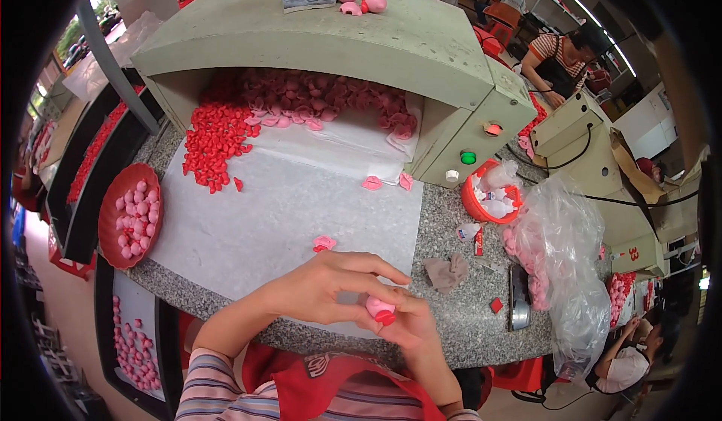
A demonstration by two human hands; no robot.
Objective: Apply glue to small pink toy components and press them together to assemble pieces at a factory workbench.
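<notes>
Between the fingers of both my hands is a small round pink part with a red piece at its lower end (380,310). My left hand (331,289) reaches over from the left, its thumb and fingers closed about the part. From the other side my right hand (414,323) pinches it too. Just beyond my left hand, a pink shell-like piece with red on it (324,243) lies on the white sheet (293,210). Two more pink shells (371,183) rest near the sheet's far right.
A green metal box (316,33) holds pink shells and a heap of red pieces (210,146). At left stands a red basket (105,218) of pink balls. On the right are an orange basket of bottles (470,203), a cloth (447,272), a phone (519,300) and a plastic bag (575,248).
</notes>
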